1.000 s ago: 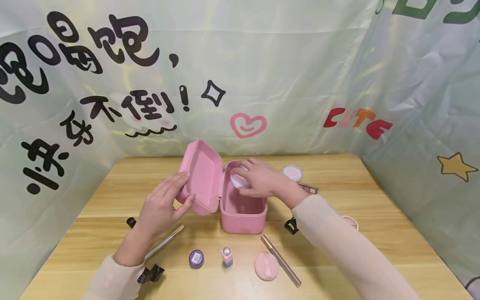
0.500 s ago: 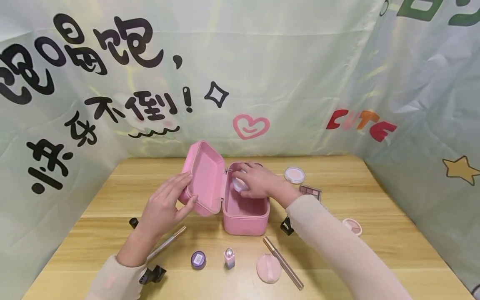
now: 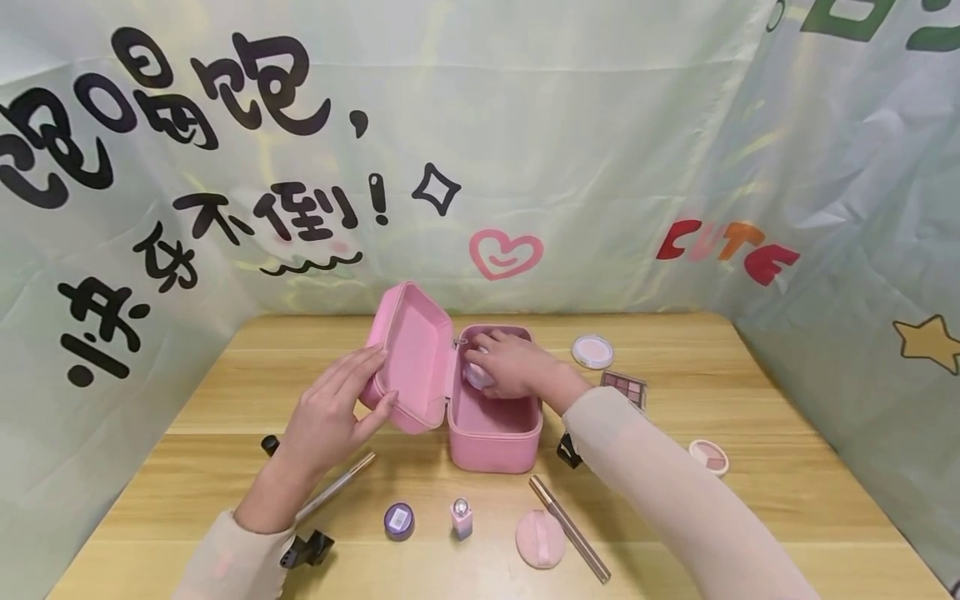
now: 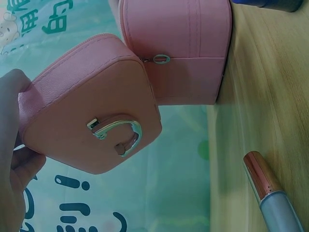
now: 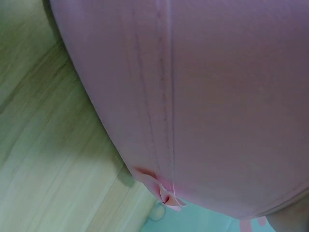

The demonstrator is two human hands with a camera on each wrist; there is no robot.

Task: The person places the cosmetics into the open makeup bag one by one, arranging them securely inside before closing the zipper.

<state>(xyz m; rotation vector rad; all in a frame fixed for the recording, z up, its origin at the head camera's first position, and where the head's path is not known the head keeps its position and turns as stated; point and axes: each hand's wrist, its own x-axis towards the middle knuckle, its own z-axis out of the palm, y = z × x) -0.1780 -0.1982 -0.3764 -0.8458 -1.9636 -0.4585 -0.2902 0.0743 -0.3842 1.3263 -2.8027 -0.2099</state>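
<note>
Fingers (image 3: 360,363) of the left hand (image 3: 326,417) are laid along the outer edge of the lid (image 3: 411,367), which is pinched between them and the thumb and tilted out to the left of the pink case (image 3: 495,454). On the lid's outer face a curved metal handle (image 4: 138,134) is shown by the left wrist view. Inside the case, a round pale compact (image 3: 477,377) is pinched in the curled fingers of the right hand (image 3: 512,367); it is held near the hinge side and partly covered, so whether the case's floor is touched cannot be made out. The case is stood upright on the bench (image 3: 247,367). To its right are placed a clear-rimmed compact (image 3: 592,351), a palette (image 3: 624,388) and, farther off, a three-shade compact (image 3: 708,457). Nearer the viewer are set a purple jar (image 3: 399,521), a small pink bottle (image 3: 462,521) and a round puff (image 3: 538,540), with a bronze tube (image 3: 573,535) just beside it. A silver tube (image 3: 336,487) is seen near the left forearm.
</note>
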